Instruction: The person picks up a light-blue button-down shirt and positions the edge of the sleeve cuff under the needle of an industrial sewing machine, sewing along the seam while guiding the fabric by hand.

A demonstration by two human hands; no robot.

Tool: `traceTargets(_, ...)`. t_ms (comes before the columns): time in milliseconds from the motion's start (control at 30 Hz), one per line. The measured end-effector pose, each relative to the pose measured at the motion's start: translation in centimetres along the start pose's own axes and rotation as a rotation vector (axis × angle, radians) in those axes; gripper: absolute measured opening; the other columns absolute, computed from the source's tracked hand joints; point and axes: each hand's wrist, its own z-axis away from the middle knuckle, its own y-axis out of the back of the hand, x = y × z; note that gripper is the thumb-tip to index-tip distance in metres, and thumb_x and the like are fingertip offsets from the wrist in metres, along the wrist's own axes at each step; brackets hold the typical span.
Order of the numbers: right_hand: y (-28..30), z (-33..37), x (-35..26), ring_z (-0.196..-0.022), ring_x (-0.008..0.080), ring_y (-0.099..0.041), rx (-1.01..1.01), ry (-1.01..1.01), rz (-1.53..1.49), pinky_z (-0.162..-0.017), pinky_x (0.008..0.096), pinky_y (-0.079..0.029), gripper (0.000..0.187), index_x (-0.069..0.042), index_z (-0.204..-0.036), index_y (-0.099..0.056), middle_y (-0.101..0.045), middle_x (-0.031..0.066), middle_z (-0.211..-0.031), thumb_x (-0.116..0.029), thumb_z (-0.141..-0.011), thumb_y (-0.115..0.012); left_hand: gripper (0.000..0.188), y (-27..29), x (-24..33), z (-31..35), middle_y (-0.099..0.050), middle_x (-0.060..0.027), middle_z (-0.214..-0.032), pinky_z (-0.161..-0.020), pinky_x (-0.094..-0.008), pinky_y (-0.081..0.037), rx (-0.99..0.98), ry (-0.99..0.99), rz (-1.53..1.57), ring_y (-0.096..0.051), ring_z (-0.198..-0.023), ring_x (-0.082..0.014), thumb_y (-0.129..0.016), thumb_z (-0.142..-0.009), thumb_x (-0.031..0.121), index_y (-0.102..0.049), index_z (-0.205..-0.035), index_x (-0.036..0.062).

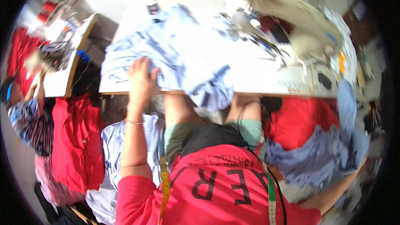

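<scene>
My left hand lies on a light blue garment spread over the white table, its fingers stretched out. Part of that garment hangs in a bunch over the table's front edge, above my lap. My right arm reaches out to the far right, to a blue cloth hanging beside the table. Cloth and blur hide the fingers of my right hand, so its grip does not show. More blue-grey cloth is heaped next to it.
A sewing machine, blurred, stands at the table's right, with scissors beside it. Red cloth bulges below the table. Left are a red garment, a pale blue pile and another person at a second table.
</scene>
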Motion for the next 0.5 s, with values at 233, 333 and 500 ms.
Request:
traceTargets(233,-13.6,1.9,-1.1,-0.119,0.0253,-0.045,-0.123,0.56,0.511,-0.101,0.0349,-0.033,0.037,0.001,-0.126,-0.047,-0.049,0.0147,-0.128,-0.013,-0.093,-0.048,0.029,4.4,-0.1,1.4,-0.058,-0.0123,-0.105,-0.092,-0.042,-0.035,0.003,0.064,0.109,-0.049,-0.104,-0.032,-0.064,-0.081,0.026,-0.059,-0.094,0.0013)
traceTargets(333,-30.0,15.8,-13.9,-0.118,0.0248,-0.047,-0.54,0.605,-0.038,-0.101,0.0346,-0.034,0.035,0.001,-0.123,-0.05,-0.052,0.013,-0.125,-0.009,-0.089,-0.052,0.028,5.6,-0.8,2.4,-0.059,-0.0097,-0.093,-0.089,-0.0405,-0.035,0.023,0.093,0.125,-0.051,-0.095,-0.0292,-0.062,-0.082,0.03,-0.06,-0.083,0.0026)
traceTargets(500,-41.2,36.4,-34.0,-0.109,0.025,-0.054,-1.333,0.996,-0.477,-0.096,0.034,-0.038,0.024,0.001,-0.104,-0.06,-0.059,0.0132,-0.111,-0.004,-0.081,-0.057,0.029,6.1,-1.2,2.3,-0.058,-0.0078,-0.072,-0.083,-0.0378,-0.036,0.026,0.148,0.19,-0.052,-0.073,-0.027,-0.059,-0.086,0.031,-0.06,-0.077,0.0034)
